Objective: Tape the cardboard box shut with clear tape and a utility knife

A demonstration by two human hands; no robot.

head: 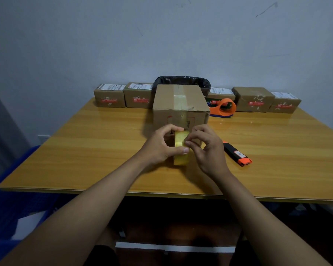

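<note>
A brown cardboard box stands at the middle of the wooden table, with a strip of tape running over its top seam and down its near face. Just in front of it, a yellowish roll of clear tape stands on edge. My left hand grips the roll from the left, thumb across its rim. My right hand pinches at the roll's rim with its fingertips. A black and orange utility knife lies on the table right of my right hand, untouched.
An orange tape dispenser sits right of the box. Several small labelled cardboard parcels line the table's far edge by the wall, with a black-lined bin behind the box. A blue crate is at lower left.
</note>
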